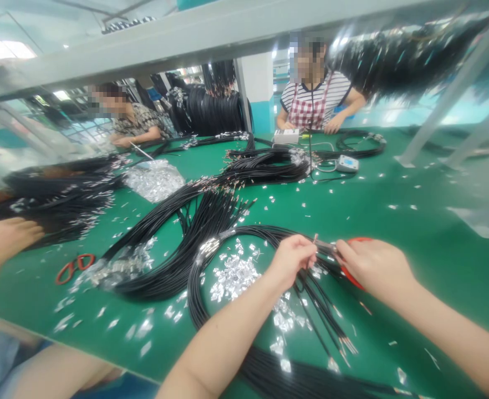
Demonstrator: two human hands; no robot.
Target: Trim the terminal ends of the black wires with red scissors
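My left hand (293, 258) pinches the end of a black cable, its stripped tip poking up past the fingers. Red-handled scissors (355, 279) are in my right hand (375, 266), their blades reaching toward that tip. Whether the blades touch the cable I cannot tell. Under both hands runs a coil of black cables (195, 277), with several loose ends (325, 310) fanning out toward me. Small silver foil scraps (233, 280) lie inside the coil. Another bundle of black cables (157, 282) rests to the left of it.
A second pair of red-handled scissors (75, 268) lies at left on the green table (444, 277). Nearby are a bag of foil pieces (155, 180) and a small white box (347, 163). Two people sit across; another person's hand (9, 241) enters at left. A grey shelf beam (186, 41) spans overhead.
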